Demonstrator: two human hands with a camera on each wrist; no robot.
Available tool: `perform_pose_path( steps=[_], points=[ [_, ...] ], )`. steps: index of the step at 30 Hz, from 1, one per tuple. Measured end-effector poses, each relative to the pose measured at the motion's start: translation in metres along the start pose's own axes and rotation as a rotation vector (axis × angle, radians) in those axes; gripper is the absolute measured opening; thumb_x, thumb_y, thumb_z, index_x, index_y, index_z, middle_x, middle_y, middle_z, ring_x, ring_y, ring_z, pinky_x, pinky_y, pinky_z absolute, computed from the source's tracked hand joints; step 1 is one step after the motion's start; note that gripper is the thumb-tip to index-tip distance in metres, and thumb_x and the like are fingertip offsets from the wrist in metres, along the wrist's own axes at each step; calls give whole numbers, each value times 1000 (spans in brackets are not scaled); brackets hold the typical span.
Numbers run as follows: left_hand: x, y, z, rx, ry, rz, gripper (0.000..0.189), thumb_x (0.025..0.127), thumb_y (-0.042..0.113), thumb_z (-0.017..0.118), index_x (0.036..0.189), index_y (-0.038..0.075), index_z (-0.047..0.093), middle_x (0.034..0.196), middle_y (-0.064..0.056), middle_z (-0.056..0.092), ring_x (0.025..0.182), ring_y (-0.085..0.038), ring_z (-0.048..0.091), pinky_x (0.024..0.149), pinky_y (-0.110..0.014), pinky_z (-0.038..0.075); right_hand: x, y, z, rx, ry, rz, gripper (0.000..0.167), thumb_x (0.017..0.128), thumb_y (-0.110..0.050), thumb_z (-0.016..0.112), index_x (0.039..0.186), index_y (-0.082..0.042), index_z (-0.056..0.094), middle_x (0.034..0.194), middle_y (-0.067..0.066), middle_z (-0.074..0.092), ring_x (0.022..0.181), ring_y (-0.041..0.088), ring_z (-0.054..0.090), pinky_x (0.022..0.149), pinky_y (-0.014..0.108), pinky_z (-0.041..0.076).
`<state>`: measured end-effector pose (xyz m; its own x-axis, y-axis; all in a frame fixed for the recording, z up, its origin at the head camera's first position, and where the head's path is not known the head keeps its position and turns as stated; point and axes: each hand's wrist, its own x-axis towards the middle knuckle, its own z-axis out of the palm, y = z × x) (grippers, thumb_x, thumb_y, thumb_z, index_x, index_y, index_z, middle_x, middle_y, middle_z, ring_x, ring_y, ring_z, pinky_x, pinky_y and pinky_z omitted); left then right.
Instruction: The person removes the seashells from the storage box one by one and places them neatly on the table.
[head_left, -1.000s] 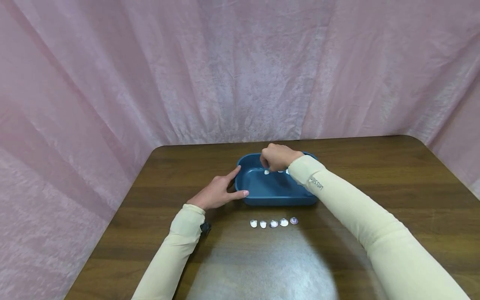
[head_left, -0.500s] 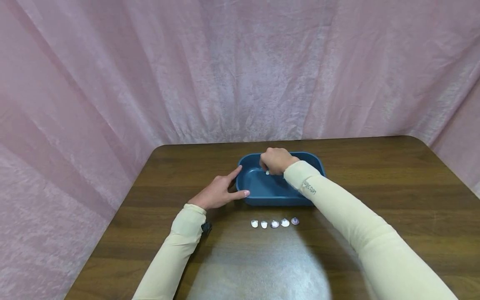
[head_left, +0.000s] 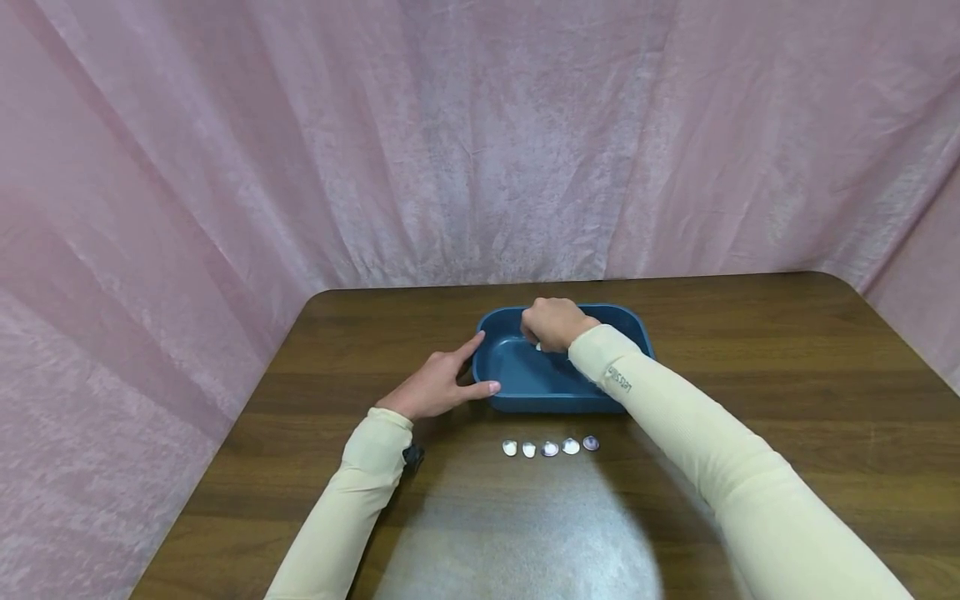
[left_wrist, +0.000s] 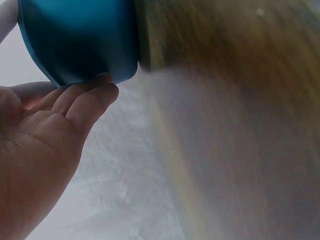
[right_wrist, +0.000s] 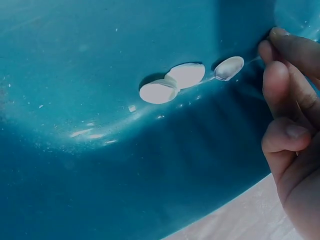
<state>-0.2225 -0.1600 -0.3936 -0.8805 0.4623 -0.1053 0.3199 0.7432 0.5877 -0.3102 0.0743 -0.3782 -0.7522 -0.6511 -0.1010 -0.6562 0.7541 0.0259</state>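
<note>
A dark blue tub (head_left: 532,402) stands on the table, its left end between the spread thumb and fingers of my left hand (head_left: 435,387). In the left wrist view, those fingers (left_wrist: 92,102) lie along the outer wall. My right hand (head_left: 555,323) reaches into the tub with curled fingers. A small white shell (head_left: 538,347) shows at its fingertips, mostly hidden behind them; the right wrist view does not show it. Beside those fingers, on the tub floor, lie a single white shell (right_wrist: 229,68) and two touching shells (right_wrist: 158,92).
In front of the tub, several white and purplish shells (head_left: 550,448) form a row on the wooden table (head_left: 750,350). A pink curtain (head_left: 480,142) hangs behind the table's far edge. A dark band (head_left: 413,456) sits on my left wrist.
My right hand has lowered slightly into the tub, its forearm swinging left, and its fingertips now partly cover the white shell, which has shifted slightly. My left hand stays at the tub's left end.
</note>
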Motion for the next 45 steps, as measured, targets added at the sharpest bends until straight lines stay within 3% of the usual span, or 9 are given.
perform_pose_path(
  steps=[5, 9, 13, 18, 28, 37, 45],
  points=[
    [-1, 0, 0, 1, 2, 0, 98, 90, 61, 65, 163, 19, 15, 166, -10, 29, 151, -27, 36, 119, -48, 38, -1, -2, -2, 2, -7, -12, 27, 87, -3, 75, 68, -17, 62, 69, -1, 61, 65, 14, 56, 61, 29, 48],
    [-2, 0, 1, 5, 0, -9, 98, 90, 62, 64, 163, 20, 14, 166, -10, 29, 151, -26, 36, 119, -49, 39, -3, 0, 0, 59, -49, -4, 34, 89, 2, 68, 63, -17, 57, 62, -2, 52, 60, 14, 49, 55, 26, 41],
    [-3, 0, 3, 3, -7, -15, 97, 90, 63, 64, 163, 21, 14, 166, -10, 29, 151, -26, 36, 119, -49, 39, -7, 3, 2, 124, -73, 3, 35, 89, 2, 68, 61, -17, 56, 61, -3, 49, 59, 12, 47, 54, 25, 39],
    [-3, 1, 3, 2, -9, -13, 97, 90, 63, 63, 163, 22, 14, 166, -9, 29, 151, -26, 35, 119, -49, 39, -14, 6, 0, 177, -74, -12, 34, 88, -5, 76, 63, -18, 57, 63, -3, 52, 61, 12, 51, 58, 26, 43],
    [-2, 1, 2, 4, -16, -17, 98, 90, 63, 64, 163, 24, 13, 166, -8, 28, 151, -26, 35, 119, -49, 39, -24, 6, -2, 135, -30, -35, 33, 86, -3, 76, 63, -17, 58, 64, -2, 55, 62, 13, 52, 59, 26, 45],
    [-1, 0, 2, 14, -1, -4, 97, 90, 63, 64, 163, 22, 15, 164, -11, 32, 149, -27, 39, 117, -48, 40, -32, 8, -16, 141, 48, -39, 8, 82, -8, 80, 83, -12, 73, 78, 0, 68, 69, 15, 60, 62, 30, 51],
    [0, 1, -1, 13, -7, 2, 98, 90, 63, 63, 163, 21, 13, 165, -11, 30, 150, -26, 37, 118, -48, 40, -38, 0, -36, 151, 66, -100, 7, 83, -12, 82, 90, -10, 79, 86, 2, 76, 78, 16, 69, 71, 35, 60]
  ],
)
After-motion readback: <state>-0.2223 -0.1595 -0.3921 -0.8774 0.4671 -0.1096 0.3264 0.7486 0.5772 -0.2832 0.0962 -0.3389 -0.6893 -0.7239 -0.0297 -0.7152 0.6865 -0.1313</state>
